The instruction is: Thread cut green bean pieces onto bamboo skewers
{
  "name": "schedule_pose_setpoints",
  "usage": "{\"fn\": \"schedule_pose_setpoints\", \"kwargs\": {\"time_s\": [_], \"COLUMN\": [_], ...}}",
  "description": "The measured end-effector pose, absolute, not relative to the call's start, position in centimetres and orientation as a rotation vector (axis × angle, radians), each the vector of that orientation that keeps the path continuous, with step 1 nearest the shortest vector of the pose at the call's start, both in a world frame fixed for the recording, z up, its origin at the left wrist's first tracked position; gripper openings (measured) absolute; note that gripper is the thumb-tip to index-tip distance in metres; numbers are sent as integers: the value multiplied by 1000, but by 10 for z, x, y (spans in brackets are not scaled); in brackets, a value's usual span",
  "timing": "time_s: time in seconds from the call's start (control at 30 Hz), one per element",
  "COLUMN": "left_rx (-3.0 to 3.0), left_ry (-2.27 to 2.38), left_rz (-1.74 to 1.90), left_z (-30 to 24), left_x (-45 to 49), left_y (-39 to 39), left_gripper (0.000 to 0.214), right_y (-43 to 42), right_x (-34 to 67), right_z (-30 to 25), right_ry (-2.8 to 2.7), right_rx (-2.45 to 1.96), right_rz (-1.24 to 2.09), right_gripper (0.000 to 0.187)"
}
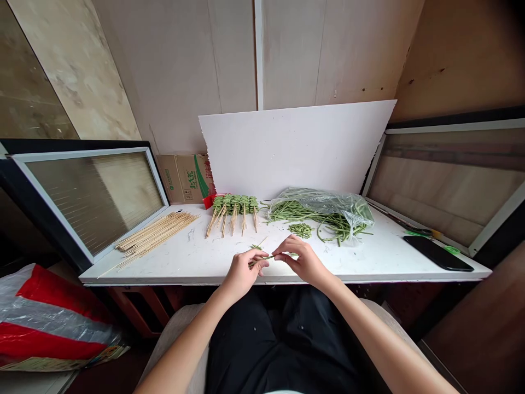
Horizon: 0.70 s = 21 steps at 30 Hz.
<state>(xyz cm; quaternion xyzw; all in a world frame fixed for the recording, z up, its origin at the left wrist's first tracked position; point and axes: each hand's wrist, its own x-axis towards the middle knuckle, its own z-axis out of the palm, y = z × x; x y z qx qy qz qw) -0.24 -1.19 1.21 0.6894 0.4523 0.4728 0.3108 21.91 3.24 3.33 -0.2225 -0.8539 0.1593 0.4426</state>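
My left hand [241, 271] and my right hand [305, 264] meet over the table's front edge, both with fingers pinched on a green bean [268, 257]. More thin green stalk shows past my right fingertips; whether it is the same bean I cannot tell. Behind my left fingers, a few short bean pieces [257, 247] lie beside a thin stick. Farther back is a small heap of cut bean pieces [301, 230]. Skewers threaded with bean pieces [234, 203] are stacked at the back, their bare sticks toward me. Long green beans [283, 210] spill from a clear plastic bag [328, 201].
Bare wooden skewers [158, 232] lie spread on the left of the white table [197, 262]. A black phone [437, 253] rests at the right edge. Framed panels [98, 191] flank the table. Behind stand a cardboard box [180, 178] and a white board [295, 148].
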Motion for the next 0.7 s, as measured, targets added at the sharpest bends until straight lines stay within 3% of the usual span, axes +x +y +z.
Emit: {"fn": "schedule_pose_setpoints", "kwargs": {"time_s": [0.33,0.7], "left_rx": [1849,1789], "left_ry": [1178,1126], "left_rz": [1280,1256], "left_z": [11,9], "left_x": [0,0], "left_y": [-14,-14], "left_gripper": [21,20], "right_y": [26,23], "right_x": [208,205], "right_z": [27,26], "right_ry": [-2168,-2155], "right_rx": [-525,-489], "right_rz": [321,310], "right_gripper": [7,12]}}
